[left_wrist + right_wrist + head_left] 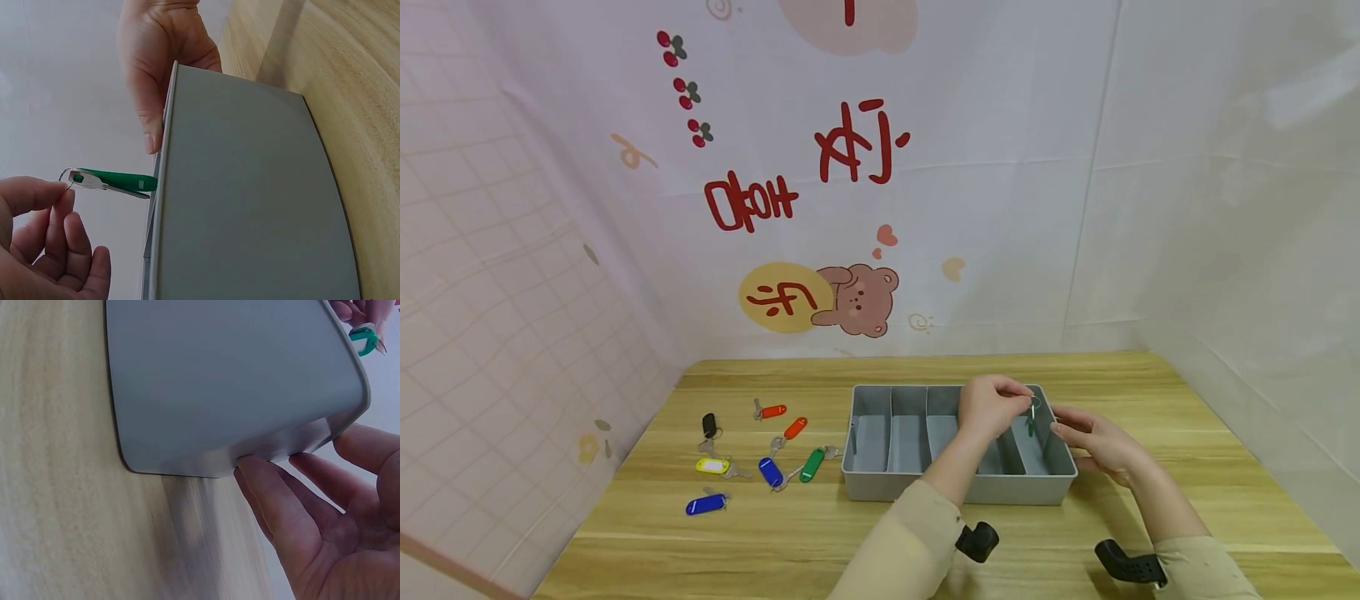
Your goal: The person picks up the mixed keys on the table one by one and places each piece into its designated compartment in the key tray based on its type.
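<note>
Over the right-end compartment of a grey divided box (958, 488), my left hand (988, 408) pinches the ring of a key with a green tag (1032, 427). In the left wrist view, the green-tagged key (119, 180) hangs from thumb and forefinger, its lower end hidden by the box wall. My right hand (1101, 442) holds the box's right end. In the right wrist view, its fingers (275, 494) touch the outer wall and its thumb reaches the rim.
Left of the box lie several tagged keys: a black tag (709, 425), a yellow tag (712, 467), blue tags (771, 472), orange-red tags (795, 427) and another green tag (812, 465). The wooden table (760, 550) meets a printed curtain (1000, 208) behind.
</note>
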### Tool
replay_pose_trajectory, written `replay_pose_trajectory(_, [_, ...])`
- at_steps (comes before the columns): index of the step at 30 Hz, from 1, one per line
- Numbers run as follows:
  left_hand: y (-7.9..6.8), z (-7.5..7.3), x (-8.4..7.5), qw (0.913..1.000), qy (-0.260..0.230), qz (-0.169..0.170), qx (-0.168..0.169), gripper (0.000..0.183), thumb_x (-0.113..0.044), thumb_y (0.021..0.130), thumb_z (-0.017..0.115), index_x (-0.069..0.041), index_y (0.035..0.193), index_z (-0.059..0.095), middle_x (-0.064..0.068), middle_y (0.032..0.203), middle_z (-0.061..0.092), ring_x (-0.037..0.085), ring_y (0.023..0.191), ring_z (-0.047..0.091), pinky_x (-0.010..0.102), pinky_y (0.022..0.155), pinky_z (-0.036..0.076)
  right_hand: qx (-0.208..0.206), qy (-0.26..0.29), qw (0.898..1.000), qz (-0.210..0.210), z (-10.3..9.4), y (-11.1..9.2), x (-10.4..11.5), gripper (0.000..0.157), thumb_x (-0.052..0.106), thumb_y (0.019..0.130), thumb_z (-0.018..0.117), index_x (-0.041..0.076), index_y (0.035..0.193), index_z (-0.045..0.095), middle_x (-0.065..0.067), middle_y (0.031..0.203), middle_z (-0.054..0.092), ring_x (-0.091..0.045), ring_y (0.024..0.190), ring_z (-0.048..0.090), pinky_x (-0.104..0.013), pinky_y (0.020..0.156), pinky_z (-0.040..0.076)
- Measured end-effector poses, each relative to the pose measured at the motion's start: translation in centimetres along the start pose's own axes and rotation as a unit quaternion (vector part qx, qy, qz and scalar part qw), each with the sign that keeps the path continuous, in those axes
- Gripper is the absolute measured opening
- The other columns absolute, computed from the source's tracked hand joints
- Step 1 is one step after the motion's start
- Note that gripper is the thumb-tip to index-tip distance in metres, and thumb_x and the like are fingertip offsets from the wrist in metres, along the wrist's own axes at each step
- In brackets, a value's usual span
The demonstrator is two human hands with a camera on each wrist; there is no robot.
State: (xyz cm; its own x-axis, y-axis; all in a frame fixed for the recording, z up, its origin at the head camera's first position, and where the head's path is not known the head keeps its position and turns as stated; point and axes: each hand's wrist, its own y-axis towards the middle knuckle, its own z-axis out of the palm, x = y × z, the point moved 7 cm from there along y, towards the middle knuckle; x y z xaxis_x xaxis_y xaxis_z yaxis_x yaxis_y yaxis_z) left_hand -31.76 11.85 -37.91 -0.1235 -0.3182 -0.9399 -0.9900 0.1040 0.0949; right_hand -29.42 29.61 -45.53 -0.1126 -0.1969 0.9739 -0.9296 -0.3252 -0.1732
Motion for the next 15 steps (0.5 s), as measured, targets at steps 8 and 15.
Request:
replay_pose_trajectory(8, [0.6, 0.3, 0.7, 0.9997, 0.008, -0.022, -0.001, 0.008, -0.011, 0.078, 0.083, -0.016, 0.074, 0.08, -0.012, 0.075, 0.069, 0.002, 0.066, 0.058, 0.021, 0.061, 0.047, -0.001, 0.001, 1.0, 0.0, -0.2, 0.2, -0.1, 0.068, 0.021, 0.106, 0.05, -0.013, 0.152, 0.013, -0.038, 0.152, 0.021, -0.025, 0.121, 0.053, -0.044, 0.089, 0.053])
replay_pose_trajectory(15, [0.8, 0.4, 1.2, 0.9991, -0.001, -0.041, -0.01, 0.008, -0.01, 0.077, 0.083, -0.016, 0.073, 0.08, -0.012, 0.074, 0.068, 0.004, 0.066, 0.057, 0.023, 0.061, 0.048, 0.005, -0.001, 1.0, -0.006, -0.1, 0.2, -0.1, 0.069, 0.021, 0.106, 0.05, -0.013, 0.152, 0.013, -0.038, 0.152, 0.02, -0.023, 0.12, 0.053, -0.044, 0.09, 0.053])
